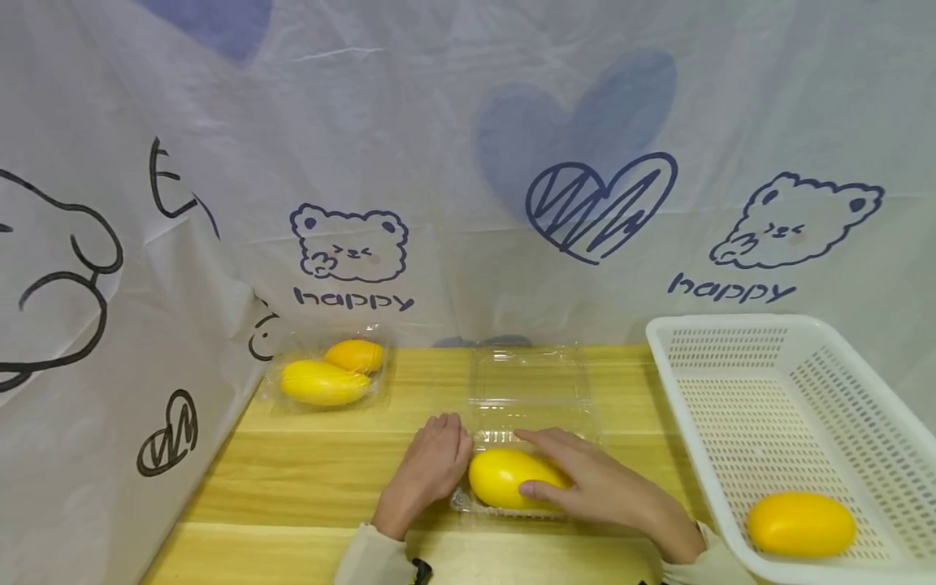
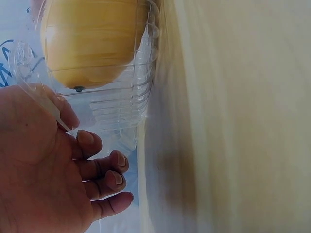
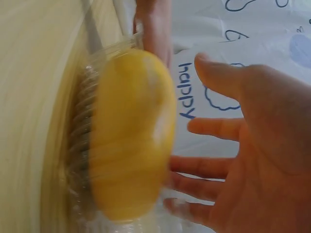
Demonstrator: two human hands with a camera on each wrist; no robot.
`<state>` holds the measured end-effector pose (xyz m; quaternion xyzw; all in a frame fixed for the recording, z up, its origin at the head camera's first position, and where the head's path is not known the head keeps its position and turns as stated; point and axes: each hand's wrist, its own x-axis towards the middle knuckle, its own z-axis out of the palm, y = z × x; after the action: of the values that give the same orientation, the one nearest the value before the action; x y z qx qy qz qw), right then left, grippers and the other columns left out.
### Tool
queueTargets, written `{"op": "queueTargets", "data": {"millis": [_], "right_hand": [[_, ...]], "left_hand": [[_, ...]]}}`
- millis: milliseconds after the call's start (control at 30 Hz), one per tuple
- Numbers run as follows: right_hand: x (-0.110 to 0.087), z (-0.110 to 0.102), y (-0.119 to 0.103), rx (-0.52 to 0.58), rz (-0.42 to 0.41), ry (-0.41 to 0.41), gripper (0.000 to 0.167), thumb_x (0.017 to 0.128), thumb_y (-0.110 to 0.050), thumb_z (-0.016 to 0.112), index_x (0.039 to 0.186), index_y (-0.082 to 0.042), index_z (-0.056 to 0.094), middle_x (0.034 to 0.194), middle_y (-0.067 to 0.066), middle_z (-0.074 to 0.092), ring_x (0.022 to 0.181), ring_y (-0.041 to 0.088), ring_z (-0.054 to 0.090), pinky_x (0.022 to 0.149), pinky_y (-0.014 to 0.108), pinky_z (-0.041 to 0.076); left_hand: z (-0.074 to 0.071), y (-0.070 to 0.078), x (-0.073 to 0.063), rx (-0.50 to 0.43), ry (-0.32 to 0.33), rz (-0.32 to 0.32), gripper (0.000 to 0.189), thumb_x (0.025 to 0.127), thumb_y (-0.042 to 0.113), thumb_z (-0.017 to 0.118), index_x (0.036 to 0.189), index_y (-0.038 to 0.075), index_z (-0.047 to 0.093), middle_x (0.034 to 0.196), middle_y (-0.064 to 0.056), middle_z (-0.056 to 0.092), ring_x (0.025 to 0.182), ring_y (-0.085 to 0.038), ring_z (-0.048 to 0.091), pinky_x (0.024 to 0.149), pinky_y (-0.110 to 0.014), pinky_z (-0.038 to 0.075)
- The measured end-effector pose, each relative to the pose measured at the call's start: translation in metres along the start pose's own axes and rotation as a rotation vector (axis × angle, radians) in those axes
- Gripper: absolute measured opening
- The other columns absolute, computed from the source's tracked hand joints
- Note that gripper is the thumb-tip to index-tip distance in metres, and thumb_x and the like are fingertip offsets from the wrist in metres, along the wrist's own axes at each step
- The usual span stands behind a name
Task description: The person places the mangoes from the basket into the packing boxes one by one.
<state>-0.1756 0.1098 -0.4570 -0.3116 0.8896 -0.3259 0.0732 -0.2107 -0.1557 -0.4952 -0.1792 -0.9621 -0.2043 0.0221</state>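
A yellow mango lies in the bottom half of a clear plastic clamshell box, whose lid stands open toward the wall. My left hand is at the box's left side. In the left wrist view the thumb and index finger of my left hand pinch the edge of the box, and the other fingers are loosely bent. My right hand is spread over the right end of the mango. From the right wrist view, the fingers of my right hand are extended and parted beside the mango.
At the right stands a white perforated basket with one mango at its near end. A second clear box at the back left holds two yellow mangoes. A printed white sheet hangs behind the wooden table.
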Motion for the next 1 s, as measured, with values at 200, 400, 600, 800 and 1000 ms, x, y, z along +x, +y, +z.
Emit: {"op": "queueTargets", "data": {"millis": [200,400,600,800,1000], "right_hand": [[-0.013,-0.018,-0.012,-0.018,-0.004,0.113,0.07,0.101,-0.052,0.057,0.162,-0.03,0.029,0.161,0.001,0.039,0.143,0.031,0.043,0.111,0.058,0.038],[-0.029,-0.042,-0.024,-0.084,-0.026,0.2,0.067,0.102,-0.047,0.059,0.159,-0.024,0.035,0.158,-0.001,0.042,0.142,0.027,0.045,0.11,0.055,0.04],[-0.047,-0.068,-0.03,-0.098,0.056,0.192,0.064,0.101,-0.055,0.055,0.159,-0.035,0.034,0.158,-0.005,0.042,0.142,0.028,0.044,0.108,0.059,0.04],[-0.063,-0.089,-0.025,-0.156,0.082,0.189,0.063,0.101,-0.057,0.053,0.157,-0.035,0.036,0.156,0.0,0.045,0.14,0.032,0.046,0.105,0.062,0.042],[-0.08,-0.105,-0.017,-0.201,0.125,0.174,0.061,0.101,-0.055,0.055,0.156,-0.033,0.039,0.155,0.007,0.046,0.139,0.038,0.046,0.103,0.069,0.039]], "left_hand": [[0.0,0.0,0.001,-0.014,-0.003,-0.012,0.023,0.107,0.016,0.038,0.088,0.006,0.049,0.081,-0.006,0.044,0.079,-0.026,0.044,0.076,-0.041,0.041],[0.002,0.0,0.001,-0.021,-0.013,-0.016,0.024,0.107,0.016,0.038,0.089,0.006,0.049,0.082,-0.006,0.044,0.079,-0.025,0.044,0.076,-0.041,0.041],[0.003,-0.001,0.0,-0.022,-0.01,-0.011,0.023,0.107,0.016,0.038,0.089,0.006,0.049,0.081,-0.006,0.045,0.078,-0.025,0.044,0.076,-0.041,0.041],[0.003,-0.001,-0.001,-0.019,-0.007,-0.008,0.022,0.107,0.015,0.038,0.089,0.006,0.048,0.081,-0.006,0.044,0.078,-0.026,0.044,0.075,-0.041,0.041],[0.003,0.0,0.0,-0.027,-0.006,-0.006,0.024,0.108,0.015,0.038,0.088,0.007,0.048,0.08,-0.006,0.044,0.077,-0.025,0.044,0.074,-0.041,0.04]]}}
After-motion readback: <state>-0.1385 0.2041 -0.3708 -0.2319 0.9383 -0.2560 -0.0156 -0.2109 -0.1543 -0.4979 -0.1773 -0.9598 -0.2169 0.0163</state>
